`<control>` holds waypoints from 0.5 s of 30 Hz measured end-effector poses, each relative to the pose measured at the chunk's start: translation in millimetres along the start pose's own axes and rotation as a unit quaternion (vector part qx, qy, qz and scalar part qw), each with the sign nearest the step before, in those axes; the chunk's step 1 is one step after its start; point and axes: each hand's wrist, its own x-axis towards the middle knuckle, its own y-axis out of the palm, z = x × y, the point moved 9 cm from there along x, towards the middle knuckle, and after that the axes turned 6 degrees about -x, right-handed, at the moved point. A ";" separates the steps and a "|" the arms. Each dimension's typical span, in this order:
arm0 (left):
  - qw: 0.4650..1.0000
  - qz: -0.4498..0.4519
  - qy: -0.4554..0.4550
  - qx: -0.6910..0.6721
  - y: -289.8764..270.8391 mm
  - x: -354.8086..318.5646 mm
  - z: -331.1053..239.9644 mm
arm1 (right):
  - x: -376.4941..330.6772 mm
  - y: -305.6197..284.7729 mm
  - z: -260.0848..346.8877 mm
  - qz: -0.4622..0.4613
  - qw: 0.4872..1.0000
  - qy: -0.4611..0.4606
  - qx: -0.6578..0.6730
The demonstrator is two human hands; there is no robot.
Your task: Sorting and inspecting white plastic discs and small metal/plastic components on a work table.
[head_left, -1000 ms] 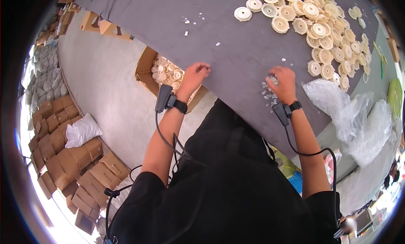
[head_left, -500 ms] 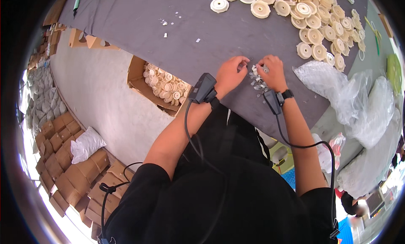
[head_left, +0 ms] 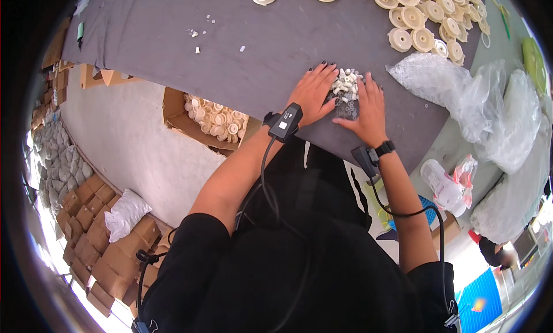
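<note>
Sm. white parts L of clear bag; we reckon light, stiff, maybe slick | best hold: cup sides | our L hand & R hand spread wide, flanking them

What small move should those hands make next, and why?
Perhaps bring the left hand and right hand slightly closer together: they lie open on either side of the small white pieces, and small clear rings are spread between them, nearer the body.
</note>
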 end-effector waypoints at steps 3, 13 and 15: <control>0.998 0.000 0.016 -0.054 5.9 -1.0 -9.3 | 19.2 11.0 13.6 -0.004 1.000 -0.018 0.016; 0.819 -0.265 -0.156 -0.485 -5.1 -13.7 31.1 | 43.7 19.3 32.4 -0.076 0.996 -0.047 0.031; 0.824 -0.268 -0.176 -0.468 -5.8 -15.9 44.5 | 46.2 17.9 38.6 -0.080 0.995 -0.052 0.018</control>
